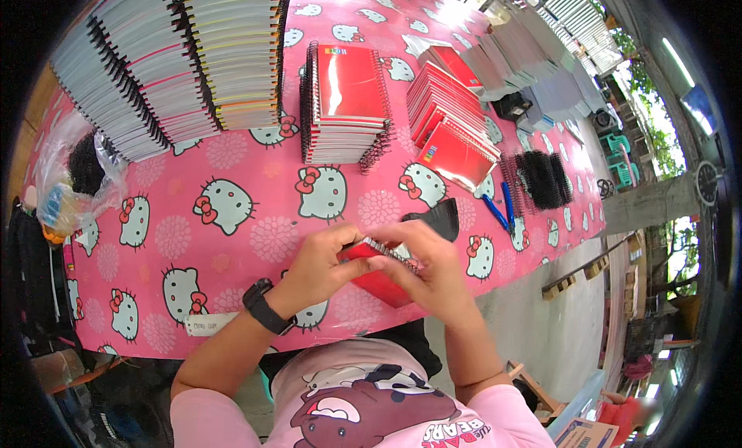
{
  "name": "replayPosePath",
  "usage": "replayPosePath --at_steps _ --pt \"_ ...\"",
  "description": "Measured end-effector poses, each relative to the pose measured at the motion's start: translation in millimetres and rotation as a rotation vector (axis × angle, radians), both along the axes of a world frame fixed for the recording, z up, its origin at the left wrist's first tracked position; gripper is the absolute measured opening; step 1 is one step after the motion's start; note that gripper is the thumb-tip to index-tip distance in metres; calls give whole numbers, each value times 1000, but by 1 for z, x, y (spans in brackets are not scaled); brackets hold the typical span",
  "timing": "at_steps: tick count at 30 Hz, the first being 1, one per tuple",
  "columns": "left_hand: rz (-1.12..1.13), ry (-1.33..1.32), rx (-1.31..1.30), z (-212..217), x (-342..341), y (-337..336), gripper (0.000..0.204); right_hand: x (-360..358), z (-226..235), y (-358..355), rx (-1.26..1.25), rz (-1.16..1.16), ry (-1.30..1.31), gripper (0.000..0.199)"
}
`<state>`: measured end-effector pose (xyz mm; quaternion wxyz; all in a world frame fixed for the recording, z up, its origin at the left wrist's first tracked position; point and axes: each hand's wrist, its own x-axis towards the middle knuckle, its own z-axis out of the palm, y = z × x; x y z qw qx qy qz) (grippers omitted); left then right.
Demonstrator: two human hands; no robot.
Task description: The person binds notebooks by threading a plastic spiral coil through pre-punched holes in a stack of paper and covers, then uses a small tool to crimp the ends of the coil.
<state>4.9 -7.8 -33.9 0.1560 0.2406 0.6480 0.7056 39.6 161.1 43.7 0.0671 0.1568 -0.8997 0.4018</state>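
A small red-covered notebook [384,287] is held close to the table's near edge, with a dark spiral coil along its upper edge. My left hand [323,264] pinches the notebook's left end by the coil, and a watch is on that wrist. On the other side, my right hand [427,266] grips the coil edge, thumb in front and fingers curled over the top. Just beyond the right hand lies a black flat object [439,218], partly hidden by it. Farther off stand a stack of red spiral notebooks [352,85] and a leaning row of red notebooks [442,100].
Tall stacks of spiral-bound books [232,62] fill the far left. Black coils [543,179] lie at the right beside blue pen-like tools [498,211]. A plastic bag [77,174] sits at the left edge, a white strip [210,324] near the front. Paper stacks [525,54] stand far right.
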Motion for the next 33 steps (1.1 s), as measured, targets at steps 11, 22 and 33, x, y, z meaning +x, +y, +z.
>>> replayPosePath --at_steps 11,22,33 --pt "27 -82 42 4 4 0 17 -6 -3 -14 -105 12 -97 23" --pt "56 2 66 1 2 0 21 -4 3 -10 -144 76 -170 27" --pt "60 29 87 4 7 1 17 -2 5 -16 -111 45 -190 29"
